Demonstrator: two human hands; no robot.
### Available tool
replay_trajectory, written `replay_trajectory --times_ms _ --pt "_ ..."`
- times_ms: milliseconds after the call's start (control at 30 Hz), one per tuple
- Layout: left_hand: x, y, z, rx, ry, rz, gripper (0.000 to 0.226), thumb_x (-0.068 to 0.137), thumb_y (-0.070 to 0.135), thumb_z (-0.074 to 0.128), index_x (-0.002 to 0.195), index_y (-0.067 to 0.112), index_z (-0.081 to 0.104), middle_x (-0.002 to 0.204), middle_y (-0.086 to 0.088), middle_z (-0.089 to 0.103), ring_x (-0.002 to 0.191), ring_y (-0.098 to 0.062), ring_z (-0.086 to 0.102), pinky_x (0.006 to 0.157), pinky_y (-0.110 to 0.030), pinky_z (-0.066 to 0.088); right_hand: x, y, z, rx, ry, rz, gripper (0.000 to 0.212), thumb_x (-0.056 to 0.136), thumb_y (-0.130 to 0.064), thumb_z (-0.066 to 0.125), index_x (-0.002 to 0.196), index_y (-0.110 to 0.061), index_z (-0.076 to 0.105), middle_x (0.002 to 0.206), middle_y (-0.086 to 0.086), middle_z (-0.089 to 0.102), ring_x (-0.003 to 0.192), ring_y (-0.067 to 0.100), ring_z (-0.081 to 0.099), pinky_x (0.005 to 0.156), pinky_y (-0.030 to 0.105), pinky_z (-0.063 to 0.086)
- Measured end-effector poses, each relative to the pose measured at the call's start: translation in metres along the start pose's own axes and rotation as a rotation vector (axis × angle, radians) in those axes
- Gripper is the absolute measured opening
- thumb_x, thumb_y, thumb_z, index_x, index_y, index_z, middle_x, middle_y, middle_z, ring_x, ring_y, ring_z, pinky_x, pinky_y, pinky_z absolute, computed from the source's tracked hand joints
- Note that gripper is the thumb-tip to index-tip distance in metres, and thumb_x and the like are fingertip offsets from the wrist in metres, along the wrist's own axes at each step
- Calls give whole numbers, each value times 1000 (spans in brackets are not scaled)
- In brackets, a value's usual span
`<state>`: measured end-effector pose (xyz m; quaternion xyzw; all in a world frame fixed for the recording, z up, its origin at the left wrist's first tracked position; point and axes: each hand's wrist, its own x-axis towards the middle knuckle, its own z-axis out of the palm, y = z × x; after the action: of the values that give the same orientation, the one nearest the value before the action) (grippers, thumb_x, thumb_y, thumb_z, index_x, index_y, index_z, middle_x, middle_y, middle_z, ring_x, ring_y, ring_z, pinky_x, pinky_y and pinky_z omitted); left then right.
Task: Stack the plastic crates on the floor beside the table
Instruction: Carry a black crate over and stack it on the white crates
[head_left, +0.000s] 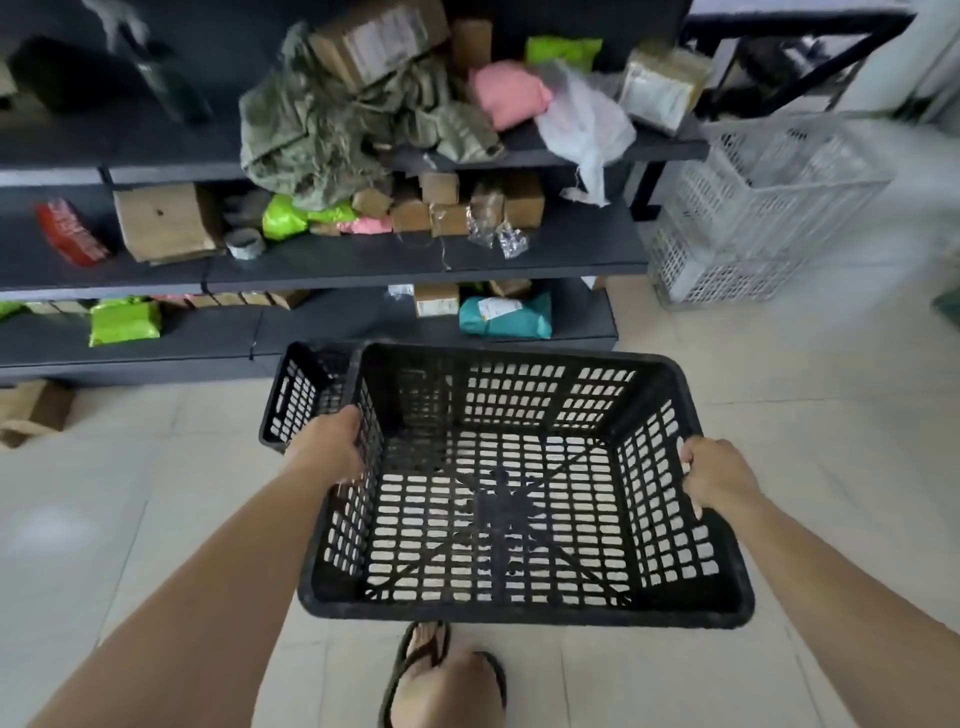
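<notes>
I hold an empty black plastic crate (519, 605) with a perforated floor and walls in front of me, above the tiled floor. My left hand (332, 449) grips its left rim and my right hand (719, 478) grips its right rim. A second black crate (296, 400) stands on the floor just behind and to the left, partly hidden by the held one. At the right, white lattice crates (753, 208) stand stacked on the floor beside the dark shelving.
Dark shelving (363, 265) with several parcels, bags and boxes fills the space ahead. A dark table frame (789, 62) stands at the back right. My sandalled foot (441, 675) is below the crate. Pale floor tiles (805, 389) stretch to the right.
</notes>
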<state>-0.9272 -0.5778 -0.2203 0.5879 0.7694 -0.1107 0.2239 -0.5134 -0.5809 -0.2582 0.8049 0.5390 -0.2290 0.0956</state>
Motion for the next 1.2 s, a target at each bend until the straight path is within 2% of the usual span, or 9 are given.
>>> replay_trajectory --times_ms 200,367,667,733,833,867,933,1067,1200 --pt "35 105 -32 50 -67 145 35 75 2 54 109 8 48 109 -18 61 100 -37 60 80 -43 52 38 73 -58 30 63 70 29 83 3 50 106 -7 64 108 14 65 98 28 62 84 31 52" --pt "81 210 -48 132 -107 255 46 80 3 53 125 11 45 123 -15 59 110 -33 58 84 -36 50 80 137 -107 35 27 171 35 83 0 46 113 -8 61 116 14 63 110 30 59 91 30 51" --pt "142 413 -75 215 -141 388 37 78 3 49 112 16 45 127 -10 59 114 -27 58 89 -30 50 170 263 -198 78 69 333 36 81 -1 45 111 -13 61 116 10 63 108 27 60 86 28 50" --pt "149 454 -81 205 -167 387 47 76 2 49 121 14 45 128 -11 58 111 -27 59 83 -29 51 196 290 -216 81 86 335 36 80 -2 45 110 -12 62 115 10 64 108 27 60 85 28 50" --pt "159 520 -94 245 -186 428 34 73 1 53 103 14 45 117 -11 60 98 -26 60 66 -30 48 237 330 -246 73 59 323 31 82 -5 48 108 -14 63 116 10 65 109 26 61 88 27 50" --pt "161 543 -99 245 -186 421 32 73 0 54 100 15 44 114 -10 59 93 -26 59 59 -26 44 253 343 -256 67 54 312 27 82 -7 50 104 -16 64 117 10 66 110 25 62 90 27 50" --pt "166 588 -108 213 -204 385 34 75 -3 57 101 15 45 113 -10 55 86 -26 55 56 -27 49 287 369 -281 52 55 290 21 82 -10 53 98 -18 64 116 10 67 110 25 62 90 27 49" --pt "176 667 -127 150 -204 323 41 80 -5 58 116 13 48 120 -12 50 88 -27 54 69 -31 57 357 413 -340 41 68 242 21 80 -9 52 95 -18 65 114 10 68 109 25 62 88 26 49" --pt "193 735 -144 16 -175 273 40 79 -7 59 114 12 52 115 -12 52 86 -27 57 56 -27 54 429 442 -402 39 145 200 27 82 -8 52 104 -12 67 111 11 68 106 28 62 87 28 50"
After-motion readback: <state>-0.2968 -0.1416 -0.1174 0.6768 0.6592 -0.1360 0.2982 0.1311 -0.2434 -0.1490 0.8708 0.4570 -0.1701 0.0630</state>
